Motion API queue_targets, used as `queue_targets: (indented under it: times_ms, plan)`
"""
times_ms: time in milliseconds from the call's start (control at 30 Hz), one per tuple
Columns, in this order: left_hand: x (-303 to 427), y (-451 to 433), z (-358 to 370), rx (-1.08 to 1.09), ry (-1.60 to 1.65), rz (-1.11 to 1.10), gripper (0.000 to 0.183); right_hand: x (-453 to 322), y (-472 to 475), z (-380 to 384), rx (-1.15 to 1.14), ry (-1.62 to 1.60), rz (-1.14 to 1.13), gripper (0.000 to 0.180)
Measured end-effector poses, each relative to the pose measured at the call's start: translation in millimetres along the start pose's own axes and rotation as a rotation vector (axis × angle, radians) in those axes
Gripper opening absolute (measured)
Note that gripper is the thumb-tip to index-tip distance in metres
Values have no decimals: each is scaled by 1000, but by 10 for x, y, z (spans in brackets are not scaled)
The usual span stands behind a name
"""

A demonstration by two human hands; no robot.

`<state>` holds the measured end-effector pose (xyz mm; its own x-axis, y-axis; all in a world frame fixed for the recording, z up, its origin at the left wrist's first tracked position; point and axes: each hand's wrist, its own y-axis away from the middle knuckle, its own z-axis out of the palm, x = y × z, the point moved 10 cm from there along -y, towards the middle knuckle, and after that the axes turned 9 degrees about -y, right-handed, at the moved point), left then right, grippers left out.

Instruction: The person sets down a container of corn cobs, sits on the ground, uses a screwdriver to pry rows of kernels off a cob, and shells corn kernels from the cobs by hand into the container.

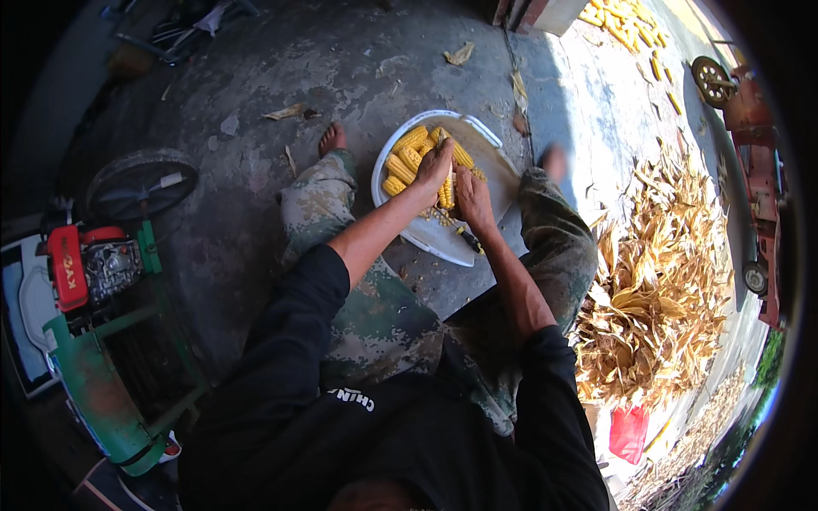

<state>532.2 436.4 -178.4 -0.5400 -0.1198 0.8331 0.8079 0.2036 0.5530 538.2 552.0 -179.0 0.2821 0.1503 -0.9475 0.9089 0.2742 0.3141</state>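
Note:
My left hand [436,165] is closed around a yellow corn cob [447,193] over a white basin [422,241]. My right hand [474,197] grips the same cob from the other side, its fingers curled by the kernels. Beneath and beside my hands, several more corn cobs [401,169] lie piled in the basin's left part. Loose kernels [438,216] are scattered on its bottom. A screwdriver [471,240] with a black and yellow handle lies in the basin just below my right wrist. My fingers hide part of the held cob.
Dry corn husks [652,287] form a big heap on the right, near a red plastic bag [629,434]. More cobs [623,22] lie in sunlight at top right. A green machine [102,377] with a red engine [67,268] stands left. A red vehicle [757,172] is far right.

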Motion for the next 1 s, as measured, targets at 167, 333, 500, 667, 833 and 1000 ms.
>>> queue_targets:
  times_ms: [167, 333, 500, 667, 833, 1000]
  plan:
    - [-120, -139, -66, -44, 115, -68, 45, -9, -34, -68, -17, -75, 19, 49]
    - [-62, -250, -277, 59, 80, -45, 56, -108, 4, 69, -165, -386, 103, 55]
    - [22, -186, -190, -46, 259, -94, 46, -422, 119, 57, -123, -418, 116, 57]
    - [135, -79, -127, -28, 321, -133, 41, -344, 102, -121, 28, -319, 105, 63]
    - [4, -134, -176, 14, 467, -169, 40, -479, 299, 136, -114, -138, 210, 76]
    - [-65, -209, -170, 26, 434, -133, 40, -435, 218, 85, -44, 20, 154, 84]
